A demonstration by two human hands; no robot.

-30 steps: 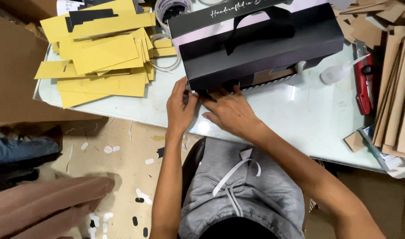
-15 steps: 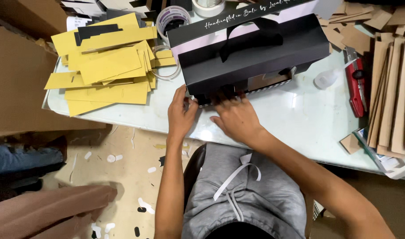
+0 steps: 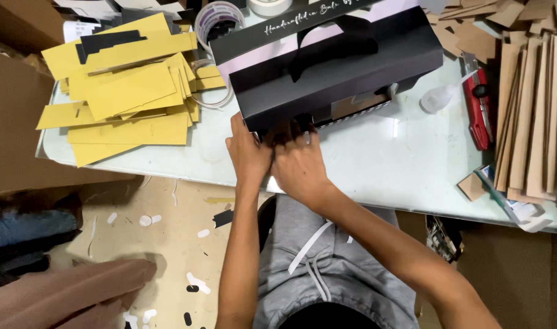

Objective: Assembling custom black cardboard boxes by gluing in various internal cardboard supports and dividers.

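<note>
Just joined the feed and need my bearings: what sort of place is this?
Likely a small box-making workshop. Both hands, left and right, work a black box; yellow card cutouts, cardboard strips and a red knife lie around.

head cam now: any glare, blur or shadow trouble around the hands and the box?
Head view: sharp overall, no obvious motion blur on the left hand or right hand; soft glare patches on the pale table; the black box underside, where the fingertips go, is in deep shadow, detail lost; edges bow slightly from the wide lens.
</note>
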